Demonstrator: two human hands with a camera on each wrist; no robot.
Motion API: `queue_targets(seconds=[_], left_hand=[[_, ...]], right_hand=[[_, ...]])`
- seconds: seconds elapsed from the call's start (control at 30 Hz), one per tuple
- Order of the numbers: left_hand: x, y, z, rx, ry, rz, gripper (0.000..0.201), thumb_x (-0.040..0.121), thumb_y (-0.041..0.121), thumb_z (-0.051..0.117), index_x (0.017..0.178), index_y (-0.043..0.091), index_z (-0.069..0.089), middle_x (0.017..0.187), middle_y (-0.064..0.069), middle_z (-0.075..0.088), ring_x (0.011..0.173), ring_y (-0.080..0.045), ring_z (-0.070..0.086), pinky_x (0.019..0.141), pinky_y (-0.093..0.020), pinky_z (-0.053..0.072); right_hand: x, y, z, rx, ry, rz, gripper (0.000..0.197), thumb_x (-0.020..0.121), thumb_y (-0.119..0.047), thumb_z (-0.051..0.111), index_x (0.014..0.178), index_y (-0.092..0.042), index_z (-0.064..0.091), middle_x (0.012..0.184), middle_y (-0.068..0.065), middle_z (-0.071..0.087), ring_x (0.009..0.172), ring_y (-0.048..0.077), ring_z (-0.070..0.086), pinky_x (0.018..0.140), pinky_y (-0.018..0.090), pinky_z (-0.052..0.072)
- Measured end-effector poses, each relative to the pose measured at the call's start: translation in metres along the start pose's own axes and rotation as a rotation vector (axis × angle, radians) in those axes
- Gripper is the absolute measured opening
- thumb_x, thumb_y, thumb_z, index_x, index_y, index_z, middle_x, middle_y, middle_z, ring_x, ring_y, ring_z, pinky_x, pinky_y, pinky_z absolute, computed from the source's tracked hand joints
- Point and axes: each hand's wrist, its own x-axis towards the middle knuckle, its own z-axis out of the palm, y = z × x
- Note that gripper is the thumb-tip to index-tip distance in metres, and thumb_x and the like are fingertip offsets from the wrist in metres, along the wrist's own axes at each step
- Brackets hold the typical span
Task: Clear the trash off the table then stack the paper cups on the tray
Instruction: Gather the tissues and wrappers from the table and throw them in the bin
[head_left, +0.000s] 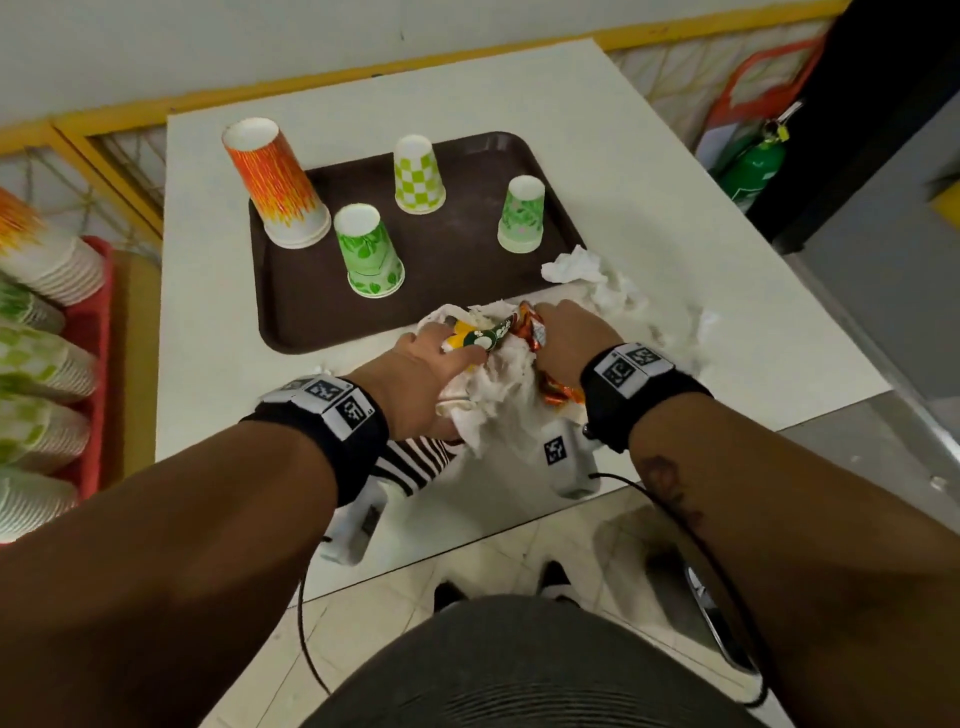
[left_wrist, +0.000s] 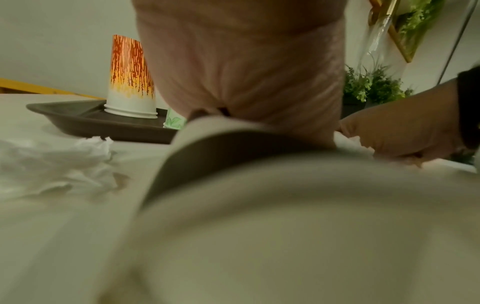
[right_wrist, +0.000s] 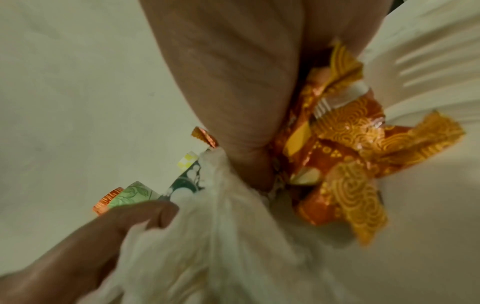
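A heap of trash (head_left: 498, 374) lies at the table's front edge: white crumpled tissues, a green and yellow wrapper (head_left: 478, 335) and a shiny orange wrapper (right_wrist: 337, 154). My left hand (head_left: 431, 364) curls over the tissues and the green wrapper from the left. My right hand (head_left: 566, 338) grips the orange wrapper and tissue (right_wrist: 207, 236) from the right. Behind them the brown tray (head_left: 447, 291) carries upside-down paper cups: a tall orange one (head_left: 278, 182), a green leaf one (head_left: 369, 252), a checkered one (head_left: 420, 174) and a pale green one (head_left: 522, 213). The fingertips are buried in the trash.
More crumpled tissue (head_left: 597, 280) lies right of the tray, and another wad (left_wrist: 52, 164) lies on the table left of my left hand. A brown striped paper (head_left: 410, 462) hangs at the table edge under my left wrist. Cup stacks in a red rack (head_left: 98, 364) stand left; a green extinguisher (head_left: 753, 171) far right.
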Motion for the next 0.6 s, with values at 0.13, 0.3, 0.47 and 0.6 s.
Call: queue_targets(seconds=[0.13,0.3,0.47,0.6], left_hand=[[0.005,-0.001,-0.004,-0.118,0.036,0.03,0.089,0.069,0.051,0.075,0.148,0.031,0.038,0.138,-0.015,0.039,0.114,-0.037,0.055,0.096,-0.046,0.052],[0.005,-0.004,-0.007,-0.17,0.118,0.092,0.07,0.078,0.02,0.078,0.143,0.017,0.052,0.131,-0.013,0.047,0.094,-0.034,0.062,0.086,-0.039,0.054],[-0.001,-0.01,-0.008,-0.274,0.198,0.168,0.058,0.08,0.019,0.08,0.135,0.019,0.059,0.13,-0.014,0.052,0.1,-0.034,0.064,0.087,-0.032,0.047],[-0.006,-0.011,-0.014,-0.398,0.265,0.152,0.053,0.081,0.018,0.074,0.132,0.022,0.061,0.128,-0.006,0.052,0.111,-0.026,0.06,0.1,-0.036,0.046]], right_hand=[[-0.004,-0.008,0.004,0.08,0.049,-0.042,0.008,0.092,-0.023,0.049,0.088,-0.019,0.054,0.104,0.011,0.068,0.097,0.032,0.063,0.086,0.037,0.049],[-0.011,-0.007,0.006,0.233,0.087,0.004,0.022,0.098,-0.021,0.038,0.079,-0.017,0.046,0.099,0.012,0.062,0.086,0.026,0.052,0.077,0.03,0.037],[-0.016,0.003,0.003,0.438,0.095,0.116,0.017,0.095,-0.011,0.047,0.08,-0.016,0.045,0.096,0.008,0.056,0.089,0.023,0.051,0.077,0.032,0.041],[-0.029,0.024,-0.009,0.74,0.128,0.2,0.01,0.096,-0.013,0.05,0.096,-0.009,0.059,0.113,0.02,0.061,0.098,0.028,0.057,0.086,0.033,0.046]])
